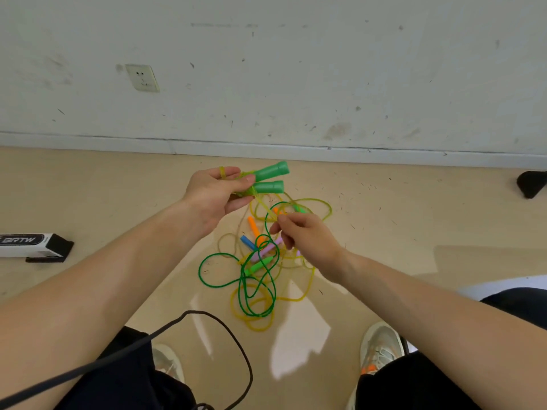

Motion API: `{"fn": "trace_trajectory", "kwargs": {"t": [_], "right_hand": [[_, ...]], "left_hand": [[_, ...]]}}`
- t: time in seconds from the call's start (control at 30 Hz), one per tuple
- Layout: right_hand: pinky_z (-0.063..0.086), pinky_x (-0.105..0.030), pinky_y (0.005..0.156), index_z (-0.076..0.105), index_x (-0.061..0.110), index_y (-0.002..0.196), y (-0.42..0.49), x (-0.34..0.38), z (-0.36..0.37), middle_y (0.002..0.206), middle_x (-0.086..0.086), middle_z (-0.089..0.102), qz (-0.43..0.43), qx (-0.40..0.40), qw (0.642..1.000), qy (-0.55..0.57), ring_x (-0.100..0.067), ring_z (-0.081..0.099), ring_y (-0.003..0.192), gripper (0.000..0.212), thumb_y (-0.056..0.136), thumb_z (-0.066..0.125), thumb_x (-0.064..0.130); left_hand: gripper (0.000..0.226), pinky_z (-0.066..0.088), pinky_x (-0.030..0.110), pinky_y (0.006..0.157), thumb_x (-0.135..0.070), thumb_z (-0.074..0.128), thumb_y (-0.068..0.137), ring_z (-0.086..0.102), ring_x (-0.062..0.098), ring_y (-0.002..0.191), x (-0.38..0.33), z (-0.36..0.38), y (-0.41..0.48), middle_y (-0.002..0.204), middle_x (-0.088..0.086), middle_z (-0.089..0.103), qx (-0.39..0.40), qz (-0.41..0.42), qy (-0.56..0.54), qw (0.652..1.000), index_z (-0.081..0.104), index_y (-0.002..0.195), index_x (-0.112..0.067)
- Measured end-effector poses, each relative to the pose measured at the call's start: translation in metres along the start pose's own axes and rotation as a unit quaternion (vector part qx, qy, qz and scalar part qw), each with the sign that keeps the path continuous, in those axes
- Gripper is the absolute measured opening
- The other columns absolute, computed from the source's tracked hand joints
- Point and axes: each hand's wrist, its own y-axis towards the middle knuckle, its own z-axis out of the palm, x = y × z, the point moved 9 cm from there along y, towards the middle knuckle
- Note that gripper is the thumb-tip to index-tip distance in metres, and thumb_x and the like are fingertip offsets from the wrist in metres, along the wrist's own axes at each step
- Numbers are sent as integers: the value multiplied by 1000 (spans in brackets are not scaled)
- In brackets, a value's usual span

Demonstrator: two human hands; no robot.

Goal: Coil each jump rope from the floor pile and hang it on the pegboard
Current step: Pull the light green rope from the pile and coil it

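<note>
My left hand (216,192) holds two green handles (270,179) of a yellow jump rope side by side, with a loop of its yellow cord around a finger. My right hand (305,233) pinches the yellow cord just below the handles. Under both hands the floor pile (260,270) is a tangle of green and yellow cords with orange, blue, purple and green handles. No pegboard is in view.
A white wall with a socket (142,77) and a skirting board runs behind the pile. A white and black box (32,245) lies on the floor at left. A black cable (225,329) loops near my shoes (380,347). A dark object (531,183) sits far right.
</note>
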Motion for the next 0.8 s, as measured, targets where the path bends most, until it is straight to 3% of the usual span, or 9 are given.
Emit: {"fn": "trace_trajectory", "kwargs": {"t": [0.1,0.17,0.23,0.3,0.4,0.5,0.53,0.67,0.8], "right_hand": [[42,-16,61,72,13,80,13,3,-10,81,-11,62,-31,15,999,6,-7,52,62,26,100,55,11],[42,-13,59,70,15,80,18,1,-13,89,-6,69,-23,33,999,19,-8,56,66,22,96,59,5],[44,-14,60,70,13,82,20,1,-13,84,-3,69,-23,53,998,27,-10,60,71,18,94,62,3],[50,-25,67,73,17,81,22,3,-15,78,-3,69,-41,60,997,6,-14,64,75,15,92,67,9],[50,-33,68,67,16,80,25,10,-22,70,-3,69,-83,27,987,-132,-14,62,66,17,96,62,20],[38,-34,56,49,19,69,27,23,-31,58,3,54,-126,8,916,-380,-13,47,55,36,97,55,41],[34,-34,54,45,19,65,28,23,-36,55,4,47,-118,12,910,-396,-11,41,52,40,96,57,42],[26,-21,47,48,14,60,32,26,-46,51,8,35,-93,24,942,-322,-8,33,47,45,92,66,39],[30,-20,48,61,17,61,31,24,-37,52,7,44,-62,38,967,-242,-10,37,50,41,96,62,37]], "left_hand": [[40,60,26,64,0,76,81,74,20,81,-2,3,-1,122,14,64,30,-16,-8,999,60,118,-1],[41,59,24,63,-1,76,81,74,19,75,-6,5,-3,117,13,64,47,-19,-9,999,60,119,-1],[42,59,24,63,-2,76,82,74,17,73,-8,8,-5,109,10,65,65,-20,3,998,60,121,-1],[40,60,25,65,-3,75,82,75,18,74,-8,11,-6,104,8,67,81,-21,19,996,61,120,-2],[37,61,26,66,-2,75,81,75,20,76,-8,14,-8,105,9,68,100,-27,43,994,63,116,-4],[39,60,26,64,0,74,80,75,20,77,-8,19,-12,105,10,70,152,-31,116,981,64,117,-4],[39,60,27,64,1,75,80,75,20,79,-9,21,-13,105,11,71,173,-25,160,972,64,117,-4],[40,62,30,65,2,80,77,74,17,80,-9,27,-16,109,7,70,208,43,339,916,67,114,-9],[46,60,23,65,-3,84,75,66,0,64,-3,44,-21,106,0,68,227,126,480,838,66,115,-11]]}}
